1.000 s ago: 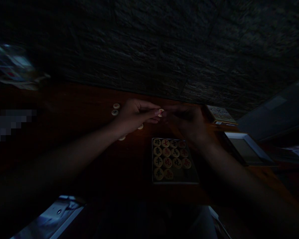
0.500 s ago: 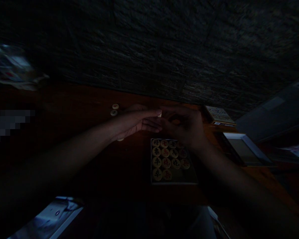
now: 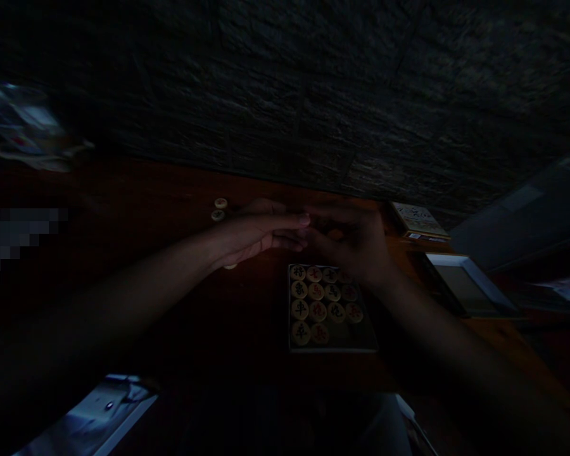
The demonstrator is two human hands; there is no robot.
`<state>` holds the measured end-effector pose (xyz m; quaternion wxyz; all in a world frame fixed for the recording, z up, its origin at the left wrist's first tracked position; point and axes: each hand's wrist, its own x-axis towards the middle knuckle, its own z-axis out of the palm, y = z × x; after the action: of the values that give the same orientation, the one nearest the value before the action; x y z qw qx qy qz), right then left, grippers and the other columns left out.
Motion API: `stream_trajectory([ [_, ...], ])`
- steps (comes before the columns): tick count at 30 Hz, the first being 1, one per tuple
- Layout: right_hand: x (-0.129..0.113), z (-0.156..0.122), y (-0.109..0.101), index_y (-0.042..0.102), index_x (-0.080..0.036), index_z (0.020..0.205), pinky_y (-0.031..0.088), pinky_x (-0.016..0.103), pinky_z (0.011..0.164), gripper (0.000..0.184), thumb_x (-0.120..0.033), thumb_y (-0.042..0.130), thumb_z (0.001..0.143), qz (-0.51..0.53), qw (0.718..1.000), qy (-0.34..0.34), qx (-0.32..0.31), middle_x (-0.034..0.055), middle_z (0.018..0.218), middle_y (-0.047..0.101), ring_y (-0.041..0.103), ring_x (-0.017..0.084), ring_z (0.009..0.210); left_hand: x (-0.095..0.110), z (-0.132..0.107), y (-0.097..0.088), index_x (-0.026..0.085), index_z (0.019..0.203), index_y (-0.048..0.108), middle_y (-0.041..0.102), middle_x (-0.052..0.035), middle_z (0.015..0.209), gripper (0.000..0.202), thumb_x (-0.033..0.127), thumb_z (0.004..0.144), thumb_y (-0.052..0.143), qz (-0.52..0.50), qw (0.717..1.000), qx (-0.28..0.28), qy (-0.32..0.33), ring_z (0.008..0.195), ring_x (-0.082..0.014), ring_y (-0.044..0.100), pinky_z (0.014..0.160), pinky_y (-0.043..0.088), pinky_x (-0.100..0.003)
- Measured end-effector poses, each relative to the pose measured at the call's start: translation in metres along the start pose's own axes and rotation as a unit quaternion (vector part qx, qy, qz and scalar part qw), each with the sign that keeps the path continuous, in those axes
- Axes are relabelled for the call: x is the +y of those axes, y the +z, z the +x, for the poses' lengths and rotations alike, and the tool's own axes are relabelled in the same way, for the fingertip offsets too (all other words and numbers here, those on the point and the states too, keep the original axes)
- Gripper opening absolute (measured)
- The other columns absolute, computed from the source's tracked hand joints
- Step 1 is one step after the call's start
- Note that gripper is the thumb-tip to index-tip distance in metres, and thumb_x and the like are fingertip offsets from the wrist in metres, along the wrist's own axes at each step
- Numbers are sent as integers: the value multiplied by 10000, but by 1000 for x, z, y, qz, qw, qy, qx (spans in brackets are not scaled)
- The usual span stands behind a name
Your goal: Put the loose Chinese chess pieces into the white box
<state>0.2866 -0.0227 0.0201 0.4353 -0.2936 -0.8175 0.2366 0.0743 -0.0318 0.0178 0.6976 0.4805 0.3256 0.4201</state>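
My left hand (image 3: 251, 235) and right hand (image 3: 361, 247) are curving half open, fingertips close together; whether they are gripping anything I cannot tell. Pieces (image 3: 316, 291) are sitting in rows along the left edge of the tray (image 3: 354, 339) nearer me, and two loose pieces (image 3: 221, 203) are lying toward the far edge of the table (image 3: 166, 190).

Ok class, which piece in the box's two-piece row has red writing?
The right piece: its writing is red, while the left piece beside it has black.
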Motion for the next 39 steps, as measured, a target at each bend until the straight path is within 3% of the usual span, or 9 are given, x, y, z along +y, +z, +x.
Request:
stream_trajectory([
  [6,2,0,0,830,-224,1171,558,294,700,254,-246,807,919,-26,996,-81,-3,31,914,813,713,166,768,1,0,0,119,888,806,821,-104,867,181,295,890,850,-44,999,-13,-28,798,-176,777,767,644,-285],
  [13,2,-1,-1,821,-219,1195,562,290,684,283,-286,813,920,-53,995,-79,-8,39,923,812,726,173,762,4,-2,-2,125,950,826,832,-99,972,179,213,818,908,-19,999,-20,-21,876,-166,775,859,628,-287],
  [20,0,-1,-2,803,-229,1243,565,293,695,316,-302,770,938,-70,995,-77,2,33,912,801,699,168,744,4,0,-2,116,910,804,834,-117,906,312,392,820,919,-41,998,-40,-33,861,-192,792,825,635,-296],
  [26,2,-3,0,814,-238,1247,573,291,666,337,-380,777,944,-65,997,-36,9,44,955,830,728,179,746,3,-1,1,115,938,807,832,-89,929,186,227,826,904,-30,999,-20,-14,856,-164,780,852,617,-287],
  [32,-1,-4,-1,818,-226,1233,568,268,668,320,-275,809,917,-86,993,-76,28,29,945,829,706,148,703,2,0,0,132,910,806,831,-89,901,272,365,824,916,-41,998,-29,-22,863,-181,779,846,621,-307],
  [39,-1,-3,-2,807,-222,1244,579,287,684,317,-284,789,934,-104,990,-93,12,46,953,819,695,155,694,-1,1,-2,157,991,833,827,-93,1059,223,264,813,916,7,1000,-11,13,973,-182,770,914,611,-303],
])
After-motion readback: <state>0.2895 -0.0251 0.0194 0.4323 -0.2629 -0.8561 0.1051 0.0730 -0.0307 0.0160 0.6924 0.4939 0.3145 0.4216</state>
